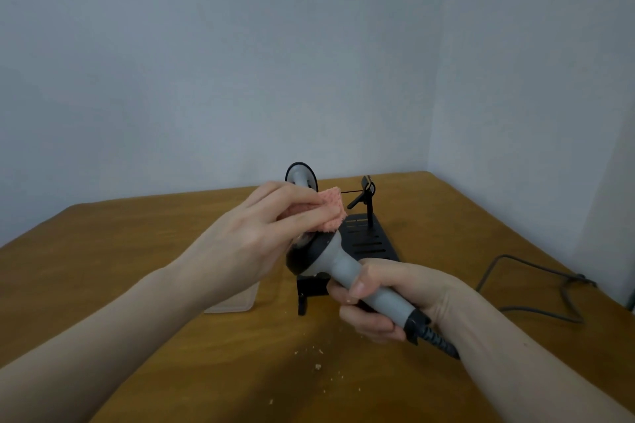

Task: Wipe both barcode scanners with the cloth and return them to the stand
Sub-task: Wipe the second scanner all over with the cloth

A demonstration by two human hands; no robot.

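Note:
My right hand (385,295) grips the grey handle of a barcode scanner (330,257), its black head pointing up and left. A pink cloth (330,213) is pinched in my left hand (261,230) and pressed on top of that head. Behind my left hand a second scanner (300,175) stands upright, mostly hidden. The black slotted stand (369,244) sits on the wooden table behind the held scanner, with an empty holder arm (366,194) at its far end.
A grey cable (536,285) loops over the table at the right. A pale flat item (237,302) lies under my left forearm. Crumbs (318,366) dot the table near the front. Walls meet in a corner behind the table.

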